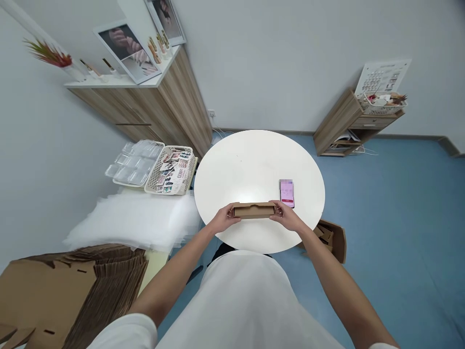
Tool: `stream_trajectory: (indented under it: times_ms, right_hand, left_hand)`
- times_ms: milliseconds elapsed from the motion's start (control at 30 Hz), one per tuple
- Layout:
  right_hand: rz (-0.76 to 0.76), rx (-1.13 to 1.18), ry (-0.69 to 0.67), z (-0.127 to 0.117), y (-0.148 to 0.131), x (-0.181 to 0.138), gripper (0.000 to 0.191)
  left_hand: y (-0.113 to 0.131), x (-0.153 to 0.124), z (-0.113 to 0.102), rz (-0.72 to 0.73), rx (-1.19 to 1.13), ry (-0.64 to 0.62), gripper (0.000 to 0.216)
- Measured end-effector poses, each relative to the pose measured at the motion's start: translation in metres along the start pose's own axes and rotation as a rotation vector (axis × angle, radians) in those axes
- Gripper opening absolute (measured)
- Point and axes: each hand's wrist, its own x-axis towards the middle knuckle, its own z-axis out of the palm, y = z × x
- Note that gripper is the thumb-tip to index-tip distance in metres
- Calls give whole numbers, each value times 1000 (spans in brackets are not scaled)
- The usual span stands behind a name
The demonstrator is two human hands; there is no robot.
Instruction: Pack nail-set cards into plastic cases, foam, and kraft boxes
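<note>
A small brown cardboard box (254,211) is held level over the near half of the round white table (250,160). My left hand (224,218) grips its left end, fingers curled round the side. At the opposite end my right hand (286,215) has hold of it in the same way. The long narrow face turned toward me shows a dark recess with a notched cardboard edge above it. Just beyond my right hand a phone (286,191) lies on the table with a pink screen lit.
Left of the table are a basket of printed cards (172,169), clear plastic cases (134,162), white packing sheets (134,218) and stacked flat cardboard (47,295). An open carton (337,242) with folded boxes stands on the floor at right. Wooden cabinets (181,92) line the wall.
</note>
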Motion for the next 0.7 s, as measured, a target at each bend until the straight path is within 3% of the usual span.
stream_trajectory:
  times_ms: [167, 267, 367, 500, 700]
  right_hand:
    - [-23, -49, -19, -10, -6, -16, 54]
    - [-37, -105, 3, -12, -6, -22, 48]
    - [-63, -195, 98, -12, -9, -26, 44]
    - [-104, -396, 216, -11, -21, -29, 39]
    - [43, -670, 238, -6, -38, -30, 34]
  left_hand:
    - [16, -12, 8, 53, 5, 82, 47]
    - [20, -20, 14, 62, -124, 51, 43]
    - [22, -25, 17, 60, -186, -11, 42]
    - [23, -25, 15, 105, -123, 14, 42]
    - [26, -18, 4, 181, 8, 47, 41]
